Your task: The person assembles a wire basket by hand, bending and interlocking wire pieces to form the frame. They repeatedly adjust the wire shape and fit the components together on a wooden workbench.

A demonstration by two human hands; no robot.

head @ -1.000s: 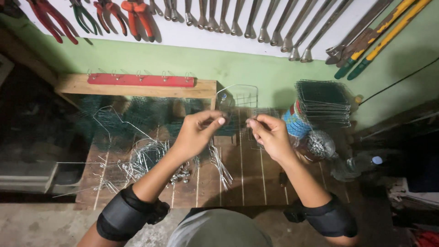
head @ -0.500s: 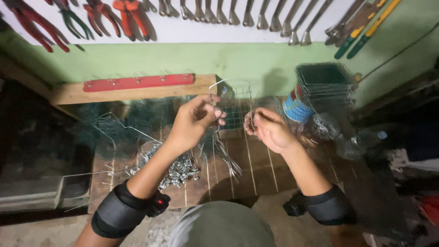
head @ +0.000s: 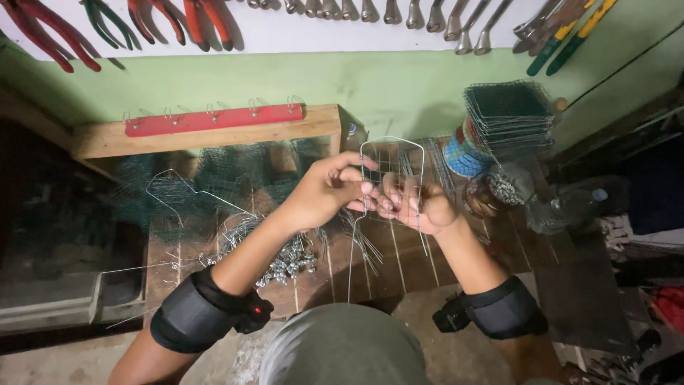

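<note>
A small wire grid frame (head: pixel 393 160) with a rounded top and a long straight stem stands upright between my hands over the wooden bench (head: pixel 420 267). My left hand (head: pixel 324 191) pinches its lower left edge with the fingertips. My right hand (head: pixel 415 204) grips the lower right part of the same frame, fingers curled around the wires. The two hands meet at the frame's base, fingertips almost touching. Black bands wrap both forearms.
Loose cut wires and a heap of small metal bits (head: pixel 288 260) lie on the bench. Green mesh (head: pixel 235 175) is spread at the left. A stack of wire grids (head: pixel 509 114), a coloured spool (head: pixel 462 153) and a jar (head: pixel 504 189) stand right. Pliers (head: pixel 206 18) and wrenches hang on the wall.
Both hands have drawn together and closed on the wire grid frame, which now stands upright between them; earlier they were apart with thin wire between the fingers.
</note>
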